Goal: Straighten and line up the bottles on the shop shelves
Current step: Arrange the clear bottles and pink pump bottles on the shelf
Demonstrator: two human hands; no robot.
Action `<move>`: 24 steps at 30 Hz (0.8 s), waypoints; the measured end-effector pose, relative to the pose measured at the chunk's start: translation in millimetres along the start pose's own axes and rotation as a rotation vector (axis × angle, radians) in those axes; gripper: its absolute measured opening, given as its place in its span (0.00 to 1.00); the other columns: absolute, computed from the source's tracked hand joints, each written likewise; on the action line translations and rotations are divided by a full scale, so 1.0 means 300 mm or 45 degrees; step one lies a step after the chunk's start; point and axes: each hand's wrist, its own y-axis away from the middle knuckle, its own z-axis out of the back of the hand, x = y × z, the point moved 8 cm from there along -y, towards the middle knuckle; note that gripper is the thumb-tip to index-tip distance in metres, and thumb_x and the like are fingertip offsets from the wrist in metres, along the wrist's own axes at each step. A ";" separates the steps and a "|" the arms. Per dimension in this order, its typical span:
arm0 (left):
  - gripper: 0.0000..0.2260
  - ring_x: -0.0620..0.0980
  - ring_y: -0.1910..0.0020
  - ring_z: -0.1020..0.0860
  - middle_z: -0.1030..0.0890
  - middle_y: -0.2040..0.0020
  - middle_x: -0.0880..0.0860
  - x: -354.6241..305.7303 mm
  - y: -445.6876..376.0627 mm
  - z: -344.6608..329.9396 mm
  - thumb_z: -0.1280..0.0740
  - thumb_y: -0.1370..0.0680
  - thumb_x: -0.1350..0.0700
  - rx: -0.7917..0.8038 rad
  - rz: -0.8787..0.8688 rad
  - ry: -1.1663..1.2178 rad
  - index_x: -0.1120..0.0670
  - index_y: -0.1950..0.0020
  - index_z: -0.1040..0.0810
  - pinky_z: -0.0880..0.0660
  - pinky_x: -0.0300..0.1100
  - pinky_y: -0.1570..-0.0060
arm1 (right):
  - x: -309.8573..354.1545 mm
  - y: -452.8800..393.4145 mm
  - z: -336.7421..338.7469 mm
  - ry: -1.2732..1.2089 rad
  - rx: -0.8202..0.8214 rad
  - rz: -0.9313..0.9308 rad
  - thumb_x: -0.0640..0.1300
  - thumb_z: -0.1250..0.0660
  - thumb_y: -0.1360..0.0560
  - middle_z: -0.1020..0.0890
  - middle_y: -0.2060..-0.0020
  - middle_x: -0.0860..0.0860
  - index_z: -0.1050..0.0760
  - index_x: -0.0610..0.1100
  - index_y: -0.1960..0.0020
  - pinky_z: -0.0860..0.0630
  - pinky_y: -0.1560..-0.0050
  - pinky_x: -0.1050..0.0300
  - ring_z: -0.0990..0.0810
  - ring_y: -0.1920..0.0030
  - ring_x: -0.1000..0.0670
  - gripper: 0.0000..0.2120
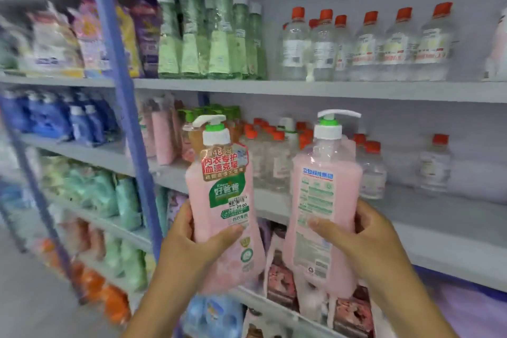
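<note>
the left hand [192, 241] gripped one pink pump bottle [222, 200] with its front label showing, and the right hand [365, 239] gripped another [323, 195] showing its back label, both upright before the middle shelf [411, 217].

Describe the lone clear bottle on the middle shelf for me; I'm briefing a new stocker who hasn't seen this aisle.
Find the grey middle shelf, the one under the top row of orange-capped bottles. Follow it right, past the crowded cluster of clear bottles. The lone clear bottle stands by itself near the back wall, orange cap, white label, bare shelf on both sides.
</note>
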 end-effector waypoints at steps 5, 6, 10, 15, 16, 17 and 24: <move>0.24 0.40 0.58 0.15 0.14 0.55 0.39 0.017 -0.054 0.553 0.16 0.35 0.59 -0.114 -0.006 -0.148 0.41 0.46 0.21 0.21 0.37 0.60 | 0.045 0.041 -0.505 -0.082 0.121 -0.032 0.38 0.20 0.32 0.12 0.55 0.55 0.15 0.50 0.48 0.19 0.49 0.49 0.12 0.55 0.53 0.15; 0.23 0.42 0.57 0.15 0.14 0.54 0.40 0.038 -0.074 0.651 0.17 0.35 0.59 -0.144 0.007 -0.150 0.41 0.47 0.20 0.20 0.40 0.58 | 0.055 0.036 -0.597 -0.110 0.143 -0.032 0.37 0.21 0.31 0.11 0.55 0.54 0.15 0.50 0.48 0.19 0.49 0.48 0.12 0.55 0.51 0.14; 0.23 0.51 0.54 0.13 0.13 0.50 0.48 0.108 -0.163 0.953 0.17 0.34 0.55 -0.234 0.078 -0.121 0.43 0.43 0.21 0.17 0.55 0.53 | 0.107 0.008 -0.929 -0.176 0.224 -0.041 0.38 0.22 0.29 0.12 0.54 0.55 0.16 0.49 0.47 0.19 0.50 0.49 0.12 0.55 0.51 0.13; 0.22 0.48 0.58 0.13 0.13 0.52 0.44 0.167 -0.302 1.186 0.18 0.33 0.55 -0.356 0.055 -0.116 0.42 0.44 0.22 0.17 0.49 0.60 | 0.142 -0.088 -1.227 -0.177 0.296 0.028 0.38 0.22 0.30 0.12 0.53 0.56 0.16 0.50 0.46 0.18 0.50 0.50 0.12 0.54 0.53 0.15; 0.21 0.47 0.58 0.13 0.13 0.52 0.44 0.181 -0.336 1.216 0.18 0.33 0.55 -0.369 0.051 -0.115 0.41 0.45 0.21 0.17 0.49 0.59 | 0.139 -0.113 -1.275 -0.173 0.308 0.040 0.38 0.21 0.30 0.12 0.53 0.56 0.16 0.51 0.46 0.18 0.50 0.49 0.12 0.54 0.53 0.15; 0.21 0.48 0.58 0.13 0.13 0.52 0.44 0.194 -0.375 1.243 0.18 0.33 0.55 -0.384 0.050 -0.110 0.41 0.45 0.21 0.17 0.51 0.58 | 0.132 -0.142 -1.324 -0.170 0.319 0.054 0.38 0.21 0.31 0.12 0.53 0.56 0.16 0.51 0.46 0.19 0.49 0.49 0.12 0.53 0.53 0.16; 0.21 0.48 0.58 0.13 0.13 0.52 0.45 0.227 -0.727 1.375 0.19 0.32 0.57 -0.451 0.005 -0.124 0.45 0.45 0.21 0.17 0.47 0.61 | 0.080 -0.430 -1.697 -0.189 0.379 0.126 0.39 0.19 0.33 0.12 0.53 0.57 0.17 0.50 0.47 0.18 0.50 0.50 0.13 0.53 0.54 0.17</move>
